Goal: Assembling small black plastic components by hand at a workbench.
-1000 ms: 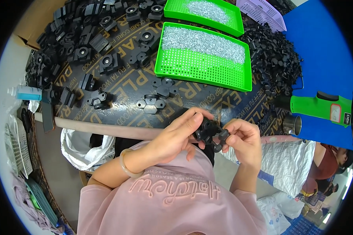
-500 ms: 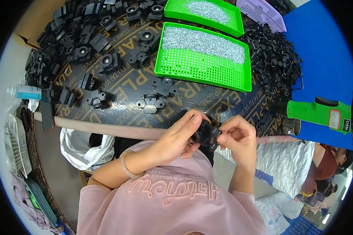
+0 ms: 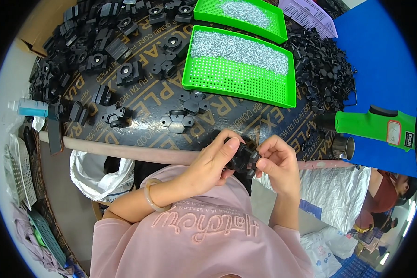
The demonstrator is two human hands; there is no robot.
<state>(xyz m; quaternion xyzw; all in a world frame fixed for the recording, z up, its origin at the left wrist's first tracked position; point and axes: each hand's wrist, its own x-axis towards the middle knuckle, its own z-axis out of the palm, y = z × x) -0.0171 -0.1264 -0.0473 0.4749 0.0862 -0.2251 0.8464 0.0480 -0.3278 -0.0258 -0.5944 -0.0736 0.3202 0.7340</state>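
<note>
My left hand (image 3: 217, 156) is wrapped round a black plastic part (image 3: 240, 160), held at the near edge of the table over my lap. At the right side of that part, my right hand (image 3: 281, 163) has its thumb and forefinger pinched together. Whatever sits between those fingertips is too small or hidden to make out. A few similar black plastic assemblies lie on the table just beyond my hands, among them a lobed one (image 3: 177, 122) and another (image 3: 114, 115) farther left.
Two green perforated trays hold small silver screws, one nearer (image 3: 240, 85) and one behind (image 3: 278, 32). A pile of small black parts (image 3: 319, 67) lies to their right, beside a green power tool (image 3: 368, 126) and a metal cup (image 3: 344, 147). Many black assemblies (image 3: 97, 60) crowd the far left.
My right hand has shifted very slightly left, still pinching at the black plastic part's edge. My left hand keeps its hold on the part.
</note>
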